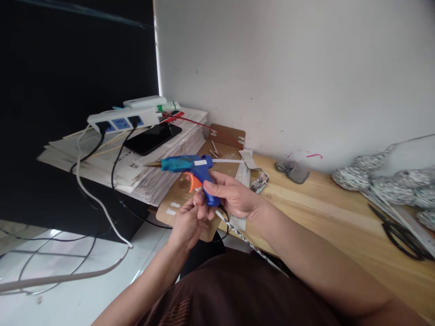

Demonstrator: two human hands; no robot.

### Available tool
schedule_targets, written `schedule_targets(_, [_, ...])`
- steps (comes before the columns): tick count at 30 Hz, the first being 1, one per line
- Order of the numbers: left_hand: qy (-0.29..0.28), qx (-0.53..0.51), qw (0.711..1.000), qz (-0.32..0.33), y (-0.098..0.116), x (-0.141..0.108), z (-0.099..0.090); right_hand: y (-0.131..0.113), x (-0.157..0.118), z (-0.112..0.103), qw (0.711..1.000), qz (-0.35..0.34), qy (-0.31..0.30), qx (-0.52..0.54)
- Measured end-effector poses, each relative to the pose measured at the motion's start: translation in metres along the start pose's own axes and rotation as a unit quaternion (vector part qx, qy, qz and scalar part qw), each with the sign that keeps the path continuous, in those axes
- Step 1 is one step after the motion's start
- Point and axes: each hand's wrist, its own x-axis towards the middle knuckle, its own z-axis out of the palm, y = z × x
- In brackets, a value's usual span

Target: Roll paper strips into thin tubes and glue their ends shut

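Note:
A blue glue gun (pixel 201 168) with an orange trigger is held up in front of me, its metal nozzle pointing left and a pale glue stick in its back end. My right hand (pixel 234 194) is closed round the gun's handle. Just below the trigger, my left hand (pixel 192 219) has its fingers curled together beside the handle; what they pinch is too hidden to name. A thin black-and-white patterned strip (pixel 243 237) runs from near the hands down to the right.
Stacked paper sheets (pixel 170 167) at the left bear a black phone (pixel 153 138) and a power strip (pixel 124 120) with cables. Brown board (pixel 173 194) lies beneath the gun. Black scissors (pixel 399 235), woven paper shapes (pixel 390 181) and a grey piece (pixel 295 172) rest on the wooden table (pixel 316 208).

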Motion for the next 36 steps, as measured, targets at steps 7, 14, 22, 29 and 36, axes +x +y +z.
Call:
schedule_targets(7, [0.026, 0.02, 0.999, -0.025, 0.014, -0.003, 0.01, -0.025, -0.036, -0.01, 0.993, -0.073, 0.089, -0.011])
schedule_targets(14, [0.005, 0.032, 0.999, 0.002, 0.023, 0.004, 0.025, -0.013, -0.076, -0.04, 0.933, -0.076, 0.264, -0.231])
schedule_targets(22, [-0.011, 0.032, 0.999, 0.001, 0.02, 0.007, 0.036, -0.003, -0.083, -0.027, 0.884, -0.034, 0.301, -0.357])
schedule_targets(29, [-0.027, 0.042, 0.999, 0.0, 0.021, 0.004, 0.042, 0.002, -0.084, -0.029, 0.834, -0.053, 0.301, -0.459])
schedule_targets(36, [-0.03, 0.039, 0.999, 0.0, 0.02, 0.002, 0.043, 0.0, -0.085, -0.027, 0.815, -0.053, 0.295, -0.497])
